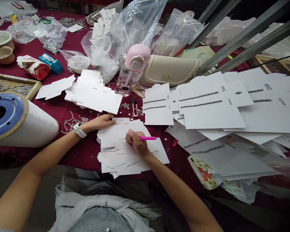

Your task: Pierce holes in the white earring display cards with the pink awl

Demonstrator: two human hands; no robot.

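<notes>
My right hand [136,141] is closed around a bright pink pen [148,138], its back end pointing right and its tip hidden by my fingers. Under it lies a white card [108,134] printed MNG, on top of a loose stack. My left hand [103,122], with a white watch at the wrist, grips this card at its upper left edge. Thin dark lines cross the cards lower in the stack [132,160]. Right of my hands, white cards [159,116] carry pairs of silver chain strips [200,96].
A large thread spool [38,124] stands at left, near loose chains [73,122]. Farther back are blank-looking cards [96,96], a pink-lidded bottle [137,59], a beige purse [171,69] and plastic bags [140,19]. Metal bars [246,29] slant across the upper right.
</notes>
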